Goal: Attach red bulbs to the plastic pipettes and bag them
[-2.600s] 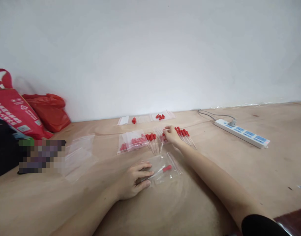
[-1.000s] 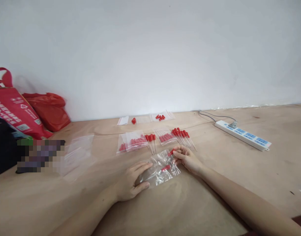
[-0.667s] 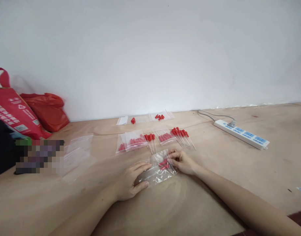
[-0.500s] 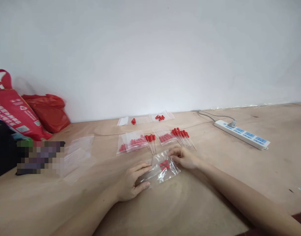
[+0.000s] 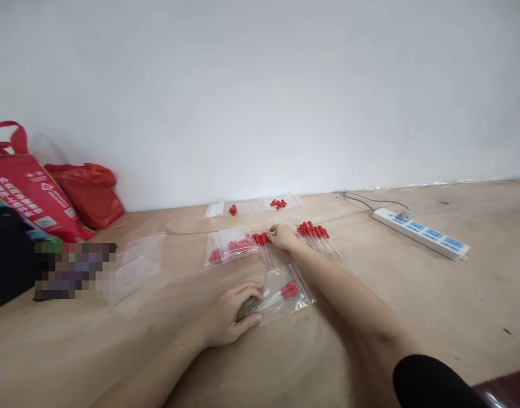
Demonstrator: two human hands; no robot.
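Observation:
My left hand [image 5: 232, 314] rests on the table, its fingers curled around the left end of a clear zip bag [image 5: 302, 303]. Inside this bag lie droppers with red bulbs [image 5: 289, 289]. Farther off, my right hand [image 5: 283, 236] pinches at the red end of a dropper, beside a small fan of red-bulbed droppers [image 5: 262, 239]; the fingertips partly hide what they grip. Right of that hand lies a larger fan of red-bulbed droppers [image 5: 313, 229]. To its left are filled zip bags [image 5: 234, 245] with red bulbs showing through.
Flat, clear bags [image 5: 139, 272] lie at left, near a blurred dark patch [image 5: 75, 272]. Red bags [image 5: 88, 192] stand against the wall. Along the back are loose red bulbs [image 5: 278, 204] and thin tubes. A white power strip [image 5: 421, 233] lies at right with a plug in it.
My right hand has left the clear bag's right side and moved forward to the small fan of droppers. The red bulbs inside the bag have shifted right. My left hand stays put.

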